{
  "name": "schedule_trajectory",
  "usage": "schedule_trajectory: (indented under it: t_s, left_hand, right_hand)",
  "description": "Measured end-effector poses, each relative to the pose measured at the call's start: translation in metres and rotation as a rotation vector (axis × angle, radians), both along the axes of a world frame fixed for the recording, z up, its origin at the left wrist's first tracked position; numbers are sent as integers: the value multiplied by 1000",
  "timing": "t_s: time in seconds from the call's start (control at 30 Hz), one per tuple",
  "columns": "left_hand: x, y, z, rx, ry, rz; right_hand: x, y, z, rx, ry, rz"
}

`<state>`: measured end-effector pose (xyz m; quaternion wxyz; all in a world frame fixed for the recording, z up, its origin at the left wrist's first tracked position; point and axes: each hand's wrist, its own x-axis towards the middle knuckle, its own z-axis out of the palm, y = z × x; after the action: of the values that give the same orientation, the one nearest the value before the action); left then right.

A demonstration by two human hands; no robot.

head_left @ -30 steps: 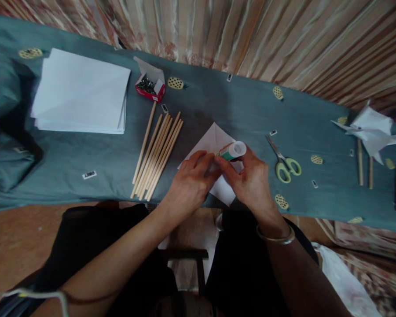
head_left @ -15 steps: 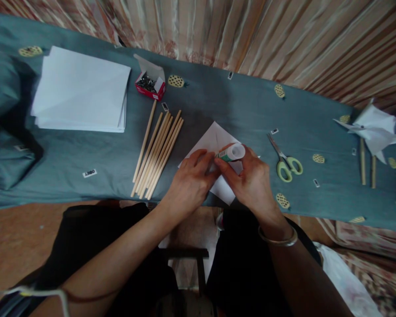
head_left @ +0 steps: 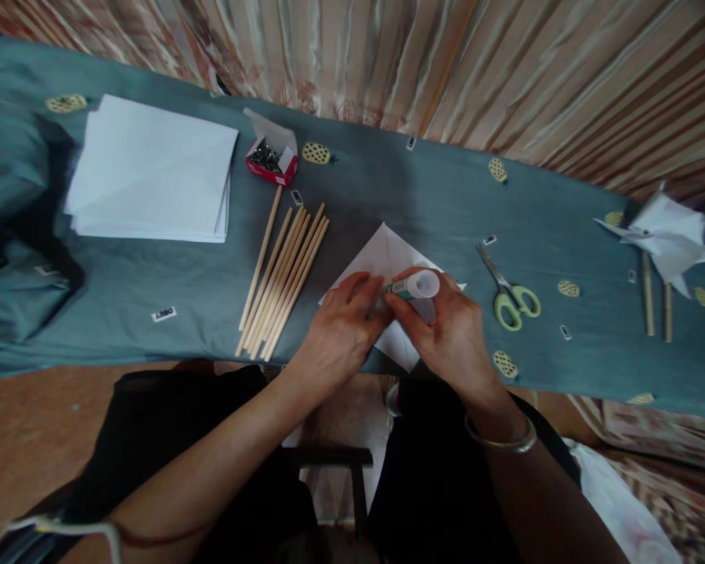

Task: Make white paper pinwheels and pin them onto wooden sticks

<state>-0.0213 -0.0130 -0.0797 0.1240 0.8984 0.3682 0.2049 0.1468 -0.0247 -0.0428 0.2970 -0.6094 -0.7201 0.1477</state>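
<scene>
A square of white paper with crease lines lies on the cloth in front of me, one corner pointing away. My left hand rests on its left part, fingers bent and thumb drawn in, holding the paper. In my right hand is a white and green glue stick, gripped between thumb and fingers. The stick is tilted over the middle of the sheet, its lower end close to my left fingertips. Whether that end touches the paper is hidden by my fingers.
Wooden sticks lie left of my hands, below a red box of metal pins. A stack of white paper is at the far left. Scissors with green handles lie right. Paper pinwheels on sticks sit far right.
The whole view has shifted slightly downward. The glue stick has moved a little to the right and leans over further; my left hand stays on the paper.
</scene>
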Motion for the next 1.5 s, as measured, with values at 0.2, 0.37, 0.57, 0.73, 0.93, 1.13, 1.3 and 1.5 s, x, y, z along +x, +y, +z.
schedule_trajectory:
  t_s: [0.2, 0.37, 0.57, 0.73, 0.93, 1.13, 1.3, 1.5]
  left_hand:
    - [0, 0, 4, -9, 29, 6]
    - [-1, 0, 6, -51, 40, -9]
    - [-1, 0, 6, -52, 29, -6]
    - [0, -1, 3, -53, 5, -8]
    - [-1, -1, 2, -34, 3, 8]
    - [0, -1, 2, -38, 16, 7]
    - [0, -1, 2, -49, 22, 4]
    - [0, 0, 2, -42, 22, 4]
  right_hand:
    - [1, -1, 0, -11, 12, 7]
    - [2, -3, 0, -12, 2, 12]
    - [3, -6, -1, -8, -7, 10]
    - [5, -7, -1, -11, -1, 14]
    - [7, -7, -1, -19, 13, 0]
    - [7, -8, -1, -20, 32, -8]
    - [8, -10, -2, 0, 38, -17]
    - [9, -10, -3, -9, 37, -39]
